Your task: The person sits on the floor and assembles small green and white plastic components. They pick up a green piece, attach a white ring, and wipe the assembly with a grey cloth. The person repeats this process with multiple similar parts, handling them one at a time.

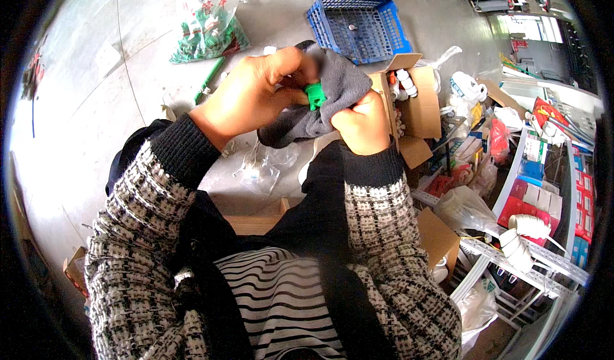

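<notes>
My left hand point(252, 91) pinches a small green plastic piece point(315, 96), perhaps a pipe fitting, whose exact kind I cannot make out. A dark grey cloth point(348, 78) wraps round the far and right sides of it and hangs down below my left fingers. My right hand point(364, 124) is closed in a fist on the cloth, just right of the green piece. Both hands are raised in front of my lap, close together. The left fingertips are partly blurred.
Beyond my hands stand a clear bag of green pieces point(208, 30) and a blue plastic crate point(358, 24). A green rod point(210, 78) lies by the bag. At the right are an open cardboard box point(422, 107) with white fittings and a cluttered metal rack point(556, 267).
</notes>
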Available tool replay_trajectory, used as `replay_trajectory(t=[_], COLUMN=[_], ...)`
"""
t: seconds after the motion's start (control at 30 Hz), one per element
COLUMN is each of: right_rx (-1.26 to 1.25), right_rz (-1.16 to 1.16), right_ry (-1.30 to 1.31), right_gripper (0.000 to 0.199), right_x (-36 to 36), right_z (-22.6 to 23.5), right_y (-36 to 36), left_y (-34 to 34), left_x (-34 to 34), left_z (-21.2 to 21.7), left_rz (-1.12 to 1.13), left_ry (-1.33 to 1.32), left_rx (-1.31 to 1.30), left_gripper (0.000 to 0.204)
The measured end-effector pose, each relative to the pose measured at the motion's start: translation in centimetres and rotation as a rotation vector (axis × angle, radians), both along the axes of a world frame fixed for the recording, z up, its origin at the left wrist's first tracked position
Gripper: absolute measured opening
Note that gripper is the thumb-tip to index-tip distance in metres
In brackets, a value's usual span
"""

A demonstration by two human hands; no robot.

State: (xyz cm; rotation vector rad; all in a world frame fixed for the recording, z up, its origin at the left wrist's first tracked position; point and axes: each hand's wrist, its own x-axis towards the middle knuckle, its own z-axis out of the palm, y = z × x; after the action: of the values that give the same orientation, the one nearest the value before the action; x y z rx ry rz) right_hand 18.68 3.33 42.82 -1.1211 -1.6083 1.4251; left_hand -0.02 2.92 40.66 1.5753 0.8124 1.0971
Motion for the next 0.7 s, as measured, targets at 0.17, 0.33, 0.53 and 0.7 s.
replay_trajectory(t=[0.17,0.33,0.53,0.7], right_rx=[-0.132,-0.159,-0.039,-0.237], right_rz=[-0.115,-0.139,-0.067,-0.263], right_ry=[0.293,0.393,0.324,0.707], right_gripper=[0.017,0.034,0.038,0.036], right_x=[-0.3,-0.4,-0.6,-0.8], right_z=[0.2,0.5,0.9,1.0], right_y=[-0.2,-0.1,-0.2,-0.1], left_y=[0.1,0.0,-0.6,-0.9], left_x=[0.3,-0.3,-0.1,0.2], left_z=[-0.5,0.2,0.7,0.5], left_rz=[0.021,0.072,0.025,-0.066], left_ry=[-0.086,0.019,-0.099,-0.430], left_rx=[0.008,0.190,0.004,-0.336], left_gripper=[0.027,0.034,0.035,0.033])
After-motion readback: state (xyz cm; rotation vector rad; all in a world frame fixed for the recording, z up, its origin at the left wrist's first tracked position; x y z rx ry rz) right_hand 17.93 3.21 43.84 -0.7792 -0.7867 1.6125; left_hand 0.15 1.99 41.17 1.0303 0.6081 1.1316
